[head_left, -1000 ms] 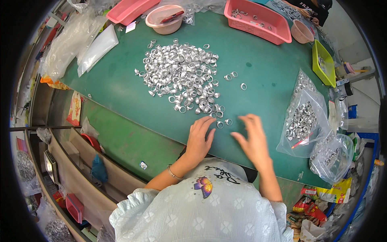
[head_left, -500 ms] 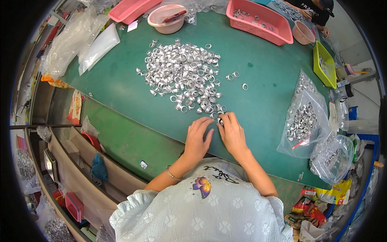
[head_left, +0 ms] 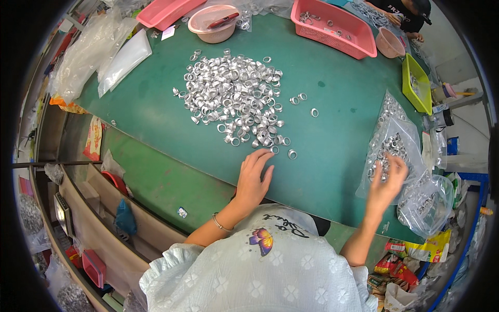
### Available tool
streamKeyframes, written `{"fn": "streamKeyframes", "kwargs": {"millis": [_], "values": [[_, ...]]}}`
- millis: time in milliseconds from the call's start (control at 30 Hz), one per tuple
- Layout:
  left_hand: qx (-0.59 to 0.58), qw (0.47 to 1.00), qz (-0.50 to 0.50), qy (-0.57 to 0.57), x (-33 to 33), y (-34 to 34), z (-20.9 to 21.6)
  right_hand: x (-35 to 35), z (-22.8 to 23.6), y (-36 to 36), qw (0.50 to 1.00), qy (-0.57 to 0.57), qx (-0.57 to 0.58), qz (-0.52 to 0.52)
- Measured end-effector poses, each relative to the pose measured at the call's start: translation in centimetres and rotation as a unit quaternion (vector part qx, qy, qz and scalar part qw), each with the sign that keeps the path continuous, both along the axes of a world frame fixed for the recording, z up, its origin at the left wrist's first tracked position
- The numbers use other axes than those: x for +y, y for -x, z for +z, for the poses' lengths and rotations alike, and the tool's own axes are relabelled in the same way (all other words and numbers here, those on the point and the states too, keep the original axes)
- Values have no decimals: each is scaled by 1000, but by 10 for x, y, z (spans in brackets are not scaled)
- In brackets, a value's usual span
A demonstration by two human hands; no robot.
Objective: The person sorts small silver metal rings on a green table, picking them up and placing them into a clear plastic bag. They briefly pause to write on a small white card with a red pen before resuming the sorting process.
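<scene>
A large heap of silver metal rings (head_left: 234, 88) is spread over the green table. My left hand (head_left: 253, 177) rests at the heap's near edge, fingers stretched out, fingertips beside or touching a single ring (head_left: 274, 150). Just right of it lies another loose ring (head_left: 292, 154). Far to the right, my right hand (head_left: 390, 179) is over a clear plastic bag (head_left: 412, 138) with many similar rings (head_left: 393, 145) on it or in it. Its fingers are bent and apart; no ring shows clearly gripped between them.
Pink baskets (head_left: 358, 46) and a round pink bowl (head_left: 214, 36) with a red-handled tool stand along the far side. A green basket (head_left: 416, 88) and a second filled bag (head_left: 429, 205) are at the right. Plastic sheets (head_left: 125, 62) lie far left. Another person (head_left: 403, 15) sits at the far right.
My right hand has left the heap's near edge and swung right to the bag of rings. A loose ring now shows where it was. The left hand has barely moved.
</scene>
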State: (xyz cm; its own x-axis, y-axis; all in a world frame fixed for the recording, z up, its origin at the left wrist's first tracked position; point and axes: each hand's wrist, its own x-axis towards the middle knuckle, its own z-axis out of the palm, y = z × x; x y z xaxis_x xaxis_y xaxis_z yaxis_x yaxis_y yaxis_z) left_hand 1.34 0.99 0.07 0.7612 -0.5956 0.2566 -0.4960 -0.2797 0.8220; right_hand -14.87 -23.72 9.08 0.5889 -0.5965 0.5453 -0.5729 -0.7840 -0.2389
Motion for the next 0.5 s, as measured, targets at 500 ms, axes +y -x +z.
{"fn": "streamKeyframes", "kwargs": {"millis": [500], "values": [[-3, 1000, 1, -9, 10, 1, -1, 82, -68, -119, 908, -292, 82, 290]]}}
